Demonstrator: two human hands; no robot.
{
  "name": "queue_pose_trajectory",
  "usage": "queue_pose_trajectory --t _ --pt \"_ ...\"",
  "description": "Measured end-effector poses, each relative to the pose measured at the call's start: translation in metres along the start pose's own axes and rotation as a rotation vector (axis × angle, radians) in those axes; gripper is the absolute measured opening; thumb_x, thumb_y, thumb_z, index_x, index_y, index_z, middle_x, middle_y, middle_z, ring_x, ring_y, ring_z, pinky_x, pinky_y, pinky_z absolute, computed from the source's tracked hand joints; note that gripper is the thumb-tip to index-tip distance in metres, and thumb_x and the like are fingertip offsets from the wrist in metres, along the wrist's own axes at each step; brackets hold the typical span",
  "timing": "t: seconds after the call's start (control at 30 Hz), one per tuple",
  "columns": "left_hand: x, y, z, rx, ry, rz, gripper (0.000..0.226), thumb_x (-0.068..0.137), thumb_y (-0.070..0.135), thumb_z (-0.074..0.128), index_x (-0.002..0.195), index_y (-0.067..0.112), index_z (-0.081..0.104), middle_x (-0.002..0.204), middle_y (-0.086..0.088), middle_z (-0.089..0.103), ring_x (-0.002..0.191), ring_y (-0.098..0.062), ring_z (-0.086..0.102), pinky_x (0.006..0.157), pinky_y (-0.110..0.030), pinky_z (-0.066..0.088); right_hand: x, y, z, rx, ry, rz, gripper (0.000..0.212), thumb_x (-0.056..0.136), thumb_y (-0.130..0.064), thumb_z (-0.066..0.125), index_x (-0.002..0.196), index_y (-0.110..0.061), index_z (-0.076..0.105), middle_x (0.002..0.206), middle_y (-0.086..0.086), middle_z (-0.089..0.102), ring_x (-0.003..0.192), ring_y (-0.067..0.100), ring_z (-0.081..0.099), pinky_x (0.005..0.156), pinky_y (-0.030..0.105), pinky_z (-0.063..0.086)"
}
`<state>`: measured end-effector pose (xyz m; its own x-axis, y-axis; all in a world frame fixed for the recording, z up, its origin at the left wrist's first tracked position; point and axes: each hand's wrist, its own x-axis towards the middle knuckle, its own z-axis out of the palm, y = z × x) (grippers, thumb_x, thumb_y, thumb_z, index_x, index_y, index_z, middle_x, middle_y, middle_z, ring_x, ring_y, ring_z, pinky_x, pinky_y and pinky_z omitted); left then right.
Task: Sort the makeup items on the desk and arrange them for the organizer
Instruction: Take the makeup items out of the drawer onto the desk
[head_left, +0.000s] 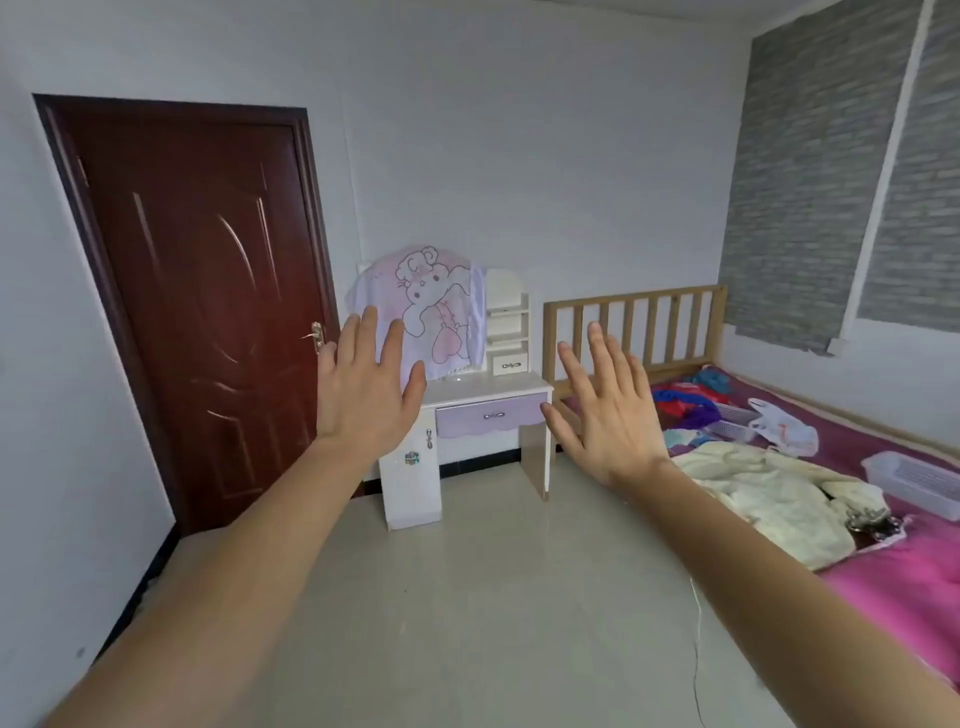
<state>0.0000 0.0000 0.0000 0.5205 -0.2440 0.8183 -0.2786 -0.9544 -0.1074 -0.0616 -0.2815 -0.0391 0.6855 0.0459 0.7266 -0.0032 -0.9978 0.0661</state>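
Observation:
A small white vanity desk (483, 387) with a lilac drawer stands against the far wall, across the room from me. A pink cartoon cloth (431, 306) covers its mirror. No makeup items can be made out on its top from here. My left hand (363, 389) and my right hand (608, 410) are both raised in front of me with fingers spread, palms facing away, holding nothing. Both hands are far from the desk.
A dark red door (208, 291) is shut at the left. A bed (883, 545) with a wooden headboard (634, 322) fills the right side, strewn with clothes, a white plastic bag (784, 426) and white baskets (914, 480). Pale tiled floor (493, 597) lies between me and the desk.

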Motion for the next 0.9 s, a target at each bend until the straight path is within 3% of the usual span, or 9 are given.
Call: queue_pose_trajectory --t 0.23,0.33,0.43,0.53,0.67,0.77,0.9 --pt "0.048 -0.042 0.154 0.024 -0.101 -0.049 0.064 0.100 0.052 0.024 0.151 0.015 0.039 0.156 -0.023 0.031 0.145 -0.039 0.027 0.111 -0.062 0.024 0.079 -0.023 0.156 0.008 -0.127 0.023 0.072 0.100 -0.064 0.023 0.160 -0.027 0.009 0.166 0.016 -0.006 0.154 0.034 0.001 0.123 0.054 0.011" --pt "0.073 -0.057 0.217 0.019 -0.150 -0.031 0.064 0.100 0.052 0.024 0.150 0.015 0.040 0.156 -0.023 0.031 0.144 -0.040 0.028 0.110 -0.063 0.025 0.114 -0.023 0.212 0.017 -0.161 0.047 0.068 0.101 -0.057 0.027 0.159 -0.025 0.016 0.166 0.018 0.001 0.153 0.037 0.008 0.121 0.056 0.017" --pt "0.092 -0.059 0.275 -0.048 -0.219 -0.059 0.064 0.100 0.051 0.027 0.149 0.013 0.042 0.154 -0.024 0.034 0.143 -0.041 0.031 0.108 -0.062 0.026 0.142 -0.015 0.257 0.014 -0.214 0.079 0.070 0.100 -0.061 0.023 0.160 -0.026 0.013 0.166 0.017 0.001 0.153 0.037 0.006 0.123 0.052 0.011" --pt "0.094 -0.052 0.342 -0.133 -0.252 -0.078 0.063 0.099 0.050 0.031 0.147 0.011 0.045 0.153 -0.025 0.037 0.141 -0.042 0.034 0.108 -0.060 0.027 0.162 0.003 0.304 -0.008 -0.235 0.083 0.073 0.100 -0.064 0.022 0.160 -0.026 0.007 0.166 0.018 0.002 0.153 0.036 0.005 0.124 0.051 0.010" --pt "0.090 -0.036 0.441 -0.199 -0.402 -0.116 0.064 0.098 0.050 0.029 0.145 0.011 0.048 0.151 -0.025 0.040 0.138 -0.042 0.039 0.106 -0.062 0.031 0.175 0.041 0.389 0.000 -0.303 0.105 0.074 0.099 -0.063 0.028 0.160 -0.023 0.014 0.165 0.020 0.010 0.152 0.038 0.015 0.122 0.052 0.016" --pt "0.101 -0.021 0.525 -0.189 -0.518 -0.158 0.066 0.097 0.051 0.028 0.145 0.011 0.049 0.150 -0.024 0.043 0.136 -0.041 0.041 0.104 -0.063 0.034 0.193 0.075 0.471 0.027 -0.357 0.140 0.073 0.098 -0.062 0.031 0.158 -0.020 0.023 0.164 0.022 0.015 0.147 0.041 0.026 0.118 0.053 0.023" --pt "0.144 0.002 0.640 -0.113 -0.673 -0.196 0.072 0.096 0.055 0.017 0.149 0.015 0.044 0.156 -0.018 0.037 0.143 -0.037 0.035 0.109 -0.062 0.030 0.236 0.125 0.576 0.090 -0.467 0.200 0.073 0.097 -0.059 0.031 0.158 -0.021 0.021 0.162 0.023 0.017 0.145 0.043 0.030 0.114 0.054 0.030"
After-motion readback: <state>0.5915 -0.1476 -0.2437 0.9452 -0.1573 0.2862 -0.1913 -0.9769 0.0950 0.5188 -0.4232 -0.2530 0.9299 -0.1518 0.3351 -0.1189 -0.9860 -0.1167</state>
